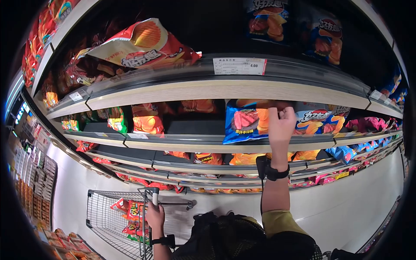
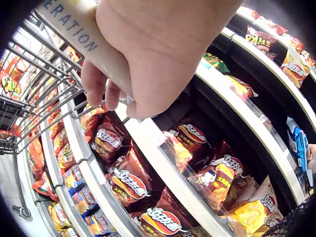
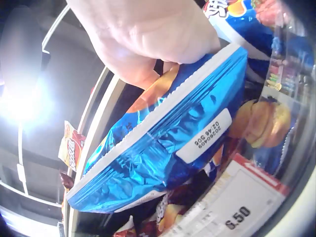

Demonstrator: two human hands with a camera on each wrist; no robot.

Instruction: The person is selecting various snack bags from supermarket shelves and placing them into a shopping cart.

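Observation:
My right hand holds a blue bag of potato chips by its edge at the front of a middle shelf. In the right wrist view the same bag lies tilted under the hand, its crimped seam and white date label facing the camera. The far fingers are hidden behind the bag. Down at the lower left, my left hand grips the handle of a wire shopping cart. The left wrist view shows that hand with its fingers curled around the light handle bar.
Red chip bags lie in the cart. More blue bags stand right of the held one. Above, a shelf edge juts out under a price tag and a leaning red-and-white bag. Lower shelves hold several more bags.

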